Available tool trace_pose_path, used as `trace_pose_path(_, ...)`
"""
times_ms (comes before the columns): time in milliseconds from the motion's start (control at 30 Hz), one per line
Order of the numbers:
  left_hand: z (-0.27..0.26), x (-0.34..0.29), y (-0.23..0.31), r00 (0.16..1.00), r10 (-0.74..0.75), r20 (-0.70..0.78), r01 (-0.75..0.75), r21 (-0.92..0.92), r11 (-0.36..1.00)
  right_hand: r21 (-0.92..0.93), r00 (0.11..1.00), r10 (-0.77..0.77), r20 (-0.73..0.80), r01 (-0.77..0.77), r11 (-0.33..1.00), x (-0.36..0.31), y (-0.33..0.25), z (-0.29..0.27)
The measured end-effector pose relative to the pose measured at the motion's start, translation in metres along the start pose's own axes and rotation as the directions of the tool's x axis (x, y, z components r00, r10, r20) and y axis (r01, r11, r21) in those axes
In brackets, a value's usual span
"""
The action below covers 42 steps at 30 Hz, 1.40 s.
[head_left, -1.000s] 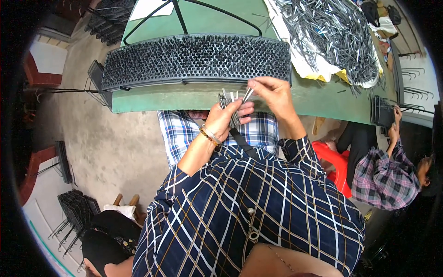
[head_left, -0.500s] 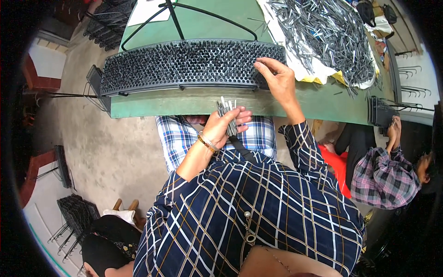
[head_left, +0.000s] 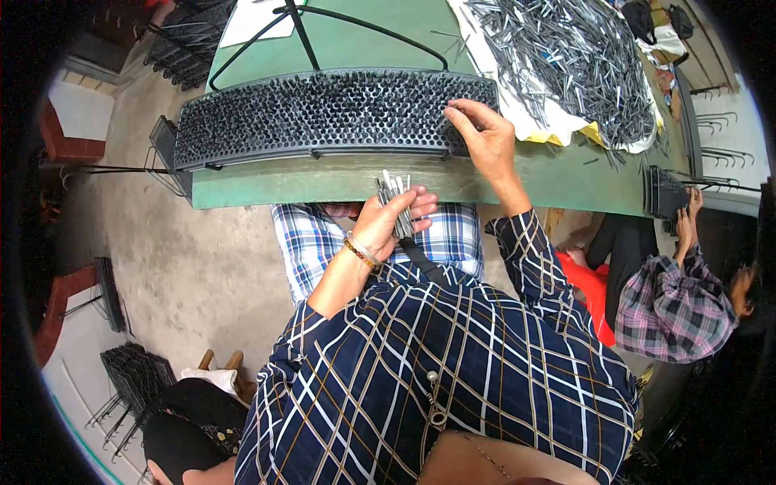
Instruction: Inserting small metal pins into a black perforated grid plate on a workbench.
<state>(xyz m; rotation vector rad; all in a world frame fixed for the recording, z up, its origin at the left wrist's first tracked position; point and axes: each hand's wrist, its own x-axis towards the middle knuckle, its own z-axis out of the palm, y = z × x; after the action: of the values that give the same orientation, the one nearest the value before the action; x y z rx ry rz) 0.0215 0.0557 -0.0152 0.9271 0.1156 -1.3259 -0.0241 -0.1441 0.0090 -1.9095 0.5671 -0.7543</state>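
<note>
Green table [head_left: 283, 184] beneath black rack [head_left: 339, 113], white sheeting [head_left: 517, 123], paper [head_left: 255, 26]

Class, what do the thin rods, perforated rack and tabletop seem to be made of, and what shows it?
Thin rods: probably metal, grey with bright glints.
Perforated rack: dark with a slight sheen; coated metal or plastic, unclear.
Tabletop: smooth green with pale streaks, perhaps painted wood or metal.

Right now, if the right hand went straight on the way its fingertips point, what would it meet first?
The right hand would probably meet the black perforated rack first; depth is unclear, so they may already be touching.
</note>
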Motion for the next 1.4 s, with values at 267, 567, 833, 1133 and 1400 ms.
trace_pose_path(267, 0.0, 0.0, 0.001, 1.0, 0.0, 0.007, 0.0, -0.021, 1.0, -0.047, 0.989, -0.145, 0.015, 0.145, 0.988, 0.0, 0.001, 0.0)
trace_pose_path(567, -0.001, 0.0, 0.0, 1.0, -0.005, 0.009, 0.005, -0.024, 1.0, -0.15, 0.955, -0.289, 0.06, 0.295, 0.944, 0.002, 0.007, -0.006)
trace_pose_path(833, 0.0, -0.001, 0.0, 1.0, -0.013, 0.003, 0.013, -0.009, 1.0, -0.169, 0.939, -0.332, 0.092, 0.344, 0.924, 0.004, 0.011, -0.009)
trace_pose_path(1133, -0.001, 0.0, -0.001, 1.0, -0.028, -0.004, 0.027, -0.01, 1.0, -0.063, 0.952, -0.294, 0.085, 0.299, 0.952, 0.007, 0.019, -0.009)
trace_pose_path(1400, -0.001, -0.001, -0.001, 0.999, -0.033, -0.003, 0.033, 0.0, 0.999, -0.071, 0.948, -0.296, 0.118, 0.306, 0.95, 0.01, 0.02, -0.012)
